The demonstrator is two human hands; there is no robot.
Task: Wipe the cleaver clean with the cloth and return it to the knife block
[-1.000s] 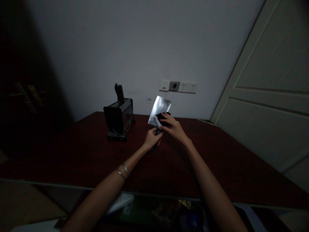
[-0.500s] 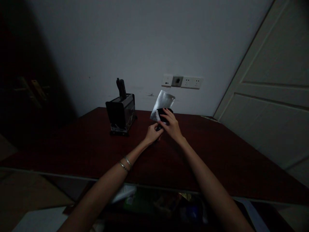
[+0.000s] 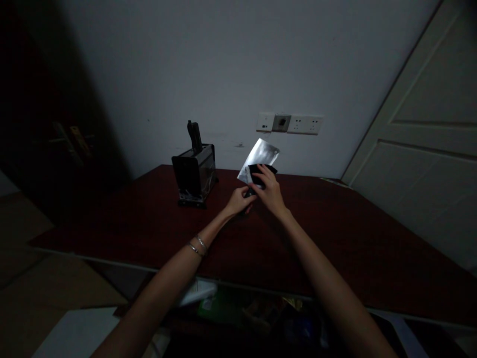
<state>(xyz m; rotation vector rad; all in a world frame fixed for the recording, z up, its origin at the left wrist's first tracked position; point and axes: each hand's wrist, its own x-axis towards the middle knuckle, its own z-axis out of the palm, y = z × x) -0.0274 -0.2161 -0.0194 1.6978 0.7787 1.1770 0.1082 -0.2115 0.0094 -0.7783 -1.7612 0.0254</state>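
Observation:
Over the far middle of the dark red table [image 3: 335, 258], my left hand [image 3: 238, 201] is closed round the dark handle of a cleaver. Its broad shiny blade [image 3: 263, 155] points up and away, tilted to the right. My right hand [image 3: 269, 191] presses a black cloth [image 3: 261, 173] against the lower part of the blade, fingers curled over it. Two thin bangles sit on my left wrist. The room is dim.
A metal knife block [image 3: 194, 173] with a dark knife handle [image 3: 194, 136] sticking up stands left of my hands near the wall. Wall sockets [image 3: 290, 123] sit behind. A white door [image 3: 428, 164] is at the right. Cluttered items lie below the table's near edge.
The camera view has shifted, so everything sits slightly right of before. My hands hold the cleaver and cloth in the same way; the blade leans a little more to the right.

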